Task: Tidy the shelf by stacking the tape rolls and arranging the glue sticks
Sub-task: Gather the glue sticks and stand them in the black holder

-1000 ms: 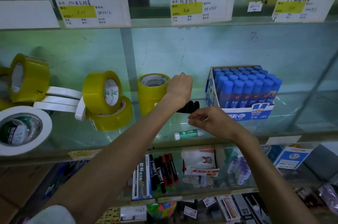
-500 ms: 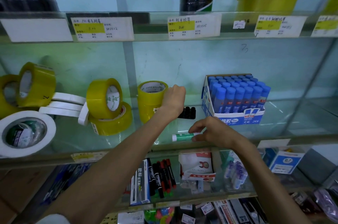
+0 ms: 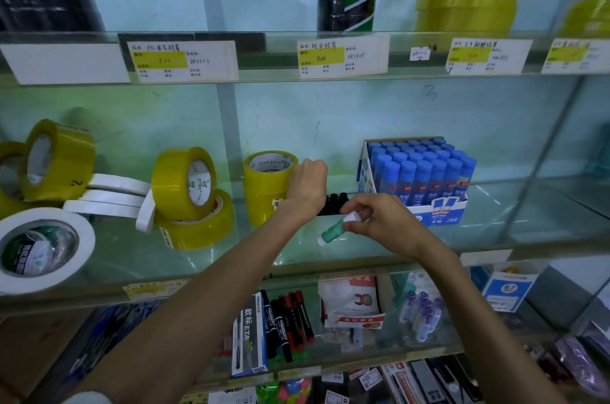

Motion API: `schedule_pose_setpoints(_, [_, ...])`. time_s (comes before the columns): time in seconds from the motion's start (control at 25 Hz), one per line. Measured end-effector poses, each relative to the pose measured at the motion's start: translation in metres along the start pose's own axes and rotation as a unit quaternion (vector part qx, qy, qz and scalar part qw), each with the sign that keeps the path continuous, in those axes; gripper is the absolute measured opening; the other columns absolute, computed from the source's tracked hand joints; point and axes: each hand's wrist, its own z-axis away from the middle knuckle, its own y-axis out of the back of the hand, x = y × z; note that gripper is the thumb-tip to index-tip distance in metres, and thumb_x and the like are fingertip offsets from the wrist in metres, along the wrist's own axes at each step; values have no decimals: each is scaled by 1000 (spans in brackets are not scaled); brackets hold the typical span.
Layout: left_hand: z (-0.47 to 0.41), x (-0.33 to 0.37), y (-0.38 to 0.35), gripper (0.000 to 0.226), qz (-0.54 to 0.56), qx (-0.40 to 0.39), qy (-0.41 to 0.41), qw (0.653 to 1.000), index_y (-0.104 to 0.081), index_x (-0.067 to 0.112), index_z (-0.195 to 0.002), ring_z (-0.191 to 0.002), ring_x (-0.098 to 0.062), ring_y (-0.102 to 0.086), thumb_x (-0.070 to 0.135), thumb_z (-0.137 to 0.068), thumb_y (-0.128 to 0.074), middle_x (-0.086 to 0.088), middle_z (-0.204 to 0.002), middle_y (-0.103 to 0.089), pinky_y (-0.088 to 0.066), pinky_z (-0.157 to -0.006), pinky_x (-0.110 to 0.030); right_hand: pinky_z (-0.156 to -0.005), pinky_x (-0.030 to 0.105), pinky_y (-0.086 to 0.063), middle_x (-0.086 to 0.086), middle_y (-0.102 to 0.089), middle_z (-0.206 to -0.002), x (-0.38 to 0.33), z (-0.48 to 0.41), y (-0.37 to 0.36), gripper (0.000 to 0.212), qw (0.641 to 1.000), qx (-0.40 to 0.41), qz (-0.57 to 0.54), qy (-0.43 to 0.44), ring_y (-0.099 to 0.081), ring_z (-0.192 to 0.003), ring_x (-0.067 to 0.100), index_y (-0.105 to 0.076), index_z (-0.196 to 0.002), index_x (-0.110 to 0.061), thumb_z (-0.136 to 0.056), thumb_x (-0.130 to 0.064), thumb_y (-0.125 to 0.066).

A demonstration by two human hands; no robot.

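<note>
Well, starting at the far left, a big white tape roll (image 3: 43,248) sat near the front edge of the glass shelf (image 3: 231,258), with yellow tape rolls (image 3: 59,159) standing on edge behind it and thin white rolls (image 3: 112,192) piled flat just beside them. Next along, a leaning yellow roll (image 3: 183,184) stood on edge against a tilted yellow roll (image 3: 201,225) below it. Then came the upright yellow stack (image 3: 267,185), core opening facing up. The left hand (image 3: 307,184) was at its right side, fingers curled and gripping it near the top; I saw only the back of that hand. Small black items (image 3: 333,203) lay just behind the wrist; I couldn't make out what they were. The right hand (image 3: 379,222) pinched the green glue stick (image 3: 331,232) at its white cap between thumb and fingertips. The stick hung tilted, lower end pointing down-left toward the glass, between the stack and the box of blue glue sticks (image 3: 419,172). That box stood farther right, its sticks upright in rows, caps up.
</note>
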Motion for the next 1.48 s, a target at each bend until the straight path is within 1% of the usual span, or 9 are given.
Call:
schedule_pose_setpoints(0.16, [7, -1, 6, 24, 7, 14, -4, 1000, -55, -1, -104, -99, -36, -59, -8, -80, -56, -22, -109, -59, -39, -64, -34, -71, 23, -53, -7, -67, -87, -9, -9, 4, 24, 999, 37, -28, 18, -62, -80, 5, -65, -99, -16, -78, -20, -75])
schedule_pose_setpoints(0.36, [34, -20, -1, 13, 81, 56, -12, 995, -55, 2, -97, -71, -33, -52, -3, -86, -50, -20, -88, -62, -32, -55, -36, -72, 26, -57, -2, -67, -87, -17, -18, 1, 26, 993, 106, -44, 11, -65, -77, 5, -62, -101, -18, -79, -18, -74])
schedule_pose_setpoints(0.52, [50, -37, -22, 14, 153, 44, -7, 987, -61, 1, -96, -81, -35, -62, 2, -86, -51, -18, -83, -66, -45, -61, -39, -73, 27, -56, -3, -67, -87, -25, -31, -2, 24, 989, 145, -29, 17, -64, -76, 2, -61, -100, -18, -79, -16, -74])
schedule_pose_setpoints(0.6, [53, -41, -25, 25, 296, 8, 15, 955, -65, 5, -108, -90, -26, -65, 4, -85, -55, -11, -93, -71, -52, -74, -35, -74, 28, -56, -4, -67, -87, -30, -37, -4, 24, 988, 155, -17, 23, -64, -77, 2, -62, -100, -18, -80, -14, -73])
schedule_pose_setpoints(0.68, [54, -42, -21, 36, 472, -35, 40, 880, -62, 8, -118, -101, -18, -64, 1, -82, -60, -7, -109, -69, -51, -84, -27, -75, 30, -56, -4, -68, -86, -33, -42, -6, 22, 986, 163, -14, 26, -64, -76, 4, -63, -99, -17, -80, -13, -72])
schedule_pose_setpoints(0.8, [51, -44, -15, 44, 562, -37, 50, 825, -58, 10, -124, -107, -13, -61, -2, -82, -62, -6, -116, -65, -49, -90, -23, -76, 32, -56, -4, -69, -86, -34, -49, -10, 20, 986, 163, -16, 25, -66, -76, 6, -64, -98, -16, -80, -14, -72])
schedule_pose_setpoints(1.0, [49, -46, -17, 48, 551, -43, 35, 833, -56, 16, -127, -110, -9, -59, 3, -81, -63, 0, -118, -63, -47, -93, -24, -75, 29, -56, 0, -70, -90, -33, -59, -14, 22, 987, 158, -7, 25, -65, -76, 7, -63, -101, -11, -83, -21, -70])
schedule_pose_setpoints(1.24, [50, -53, -17, 40, 507, -36, 19, 861, -58, 20, -121, -96, 0, -58, 3, -85, -57, 11, -106, -60, -44, -78, -10, -74, 37, -56, -2, -69, -90, -20, -75, -25, 21, 990, 137, 27, -3, -66, -78, 12, -61, -97, -16, -81, -23, -72])
schedule_pose_setpoints(1.48, [52, -65, -34, 31, 479, -61, 13, 876, -64, 7, -115, -98, -15, -63, 0, -86, -56, -7, -109, -67, -52, -81, -25, -73, 40, -55, -3, -69, -93, -12, -77, -34, 15, 991, 130, 35, -6, -67, -76, 11, -62, -92, -16, -80, -17, -71])
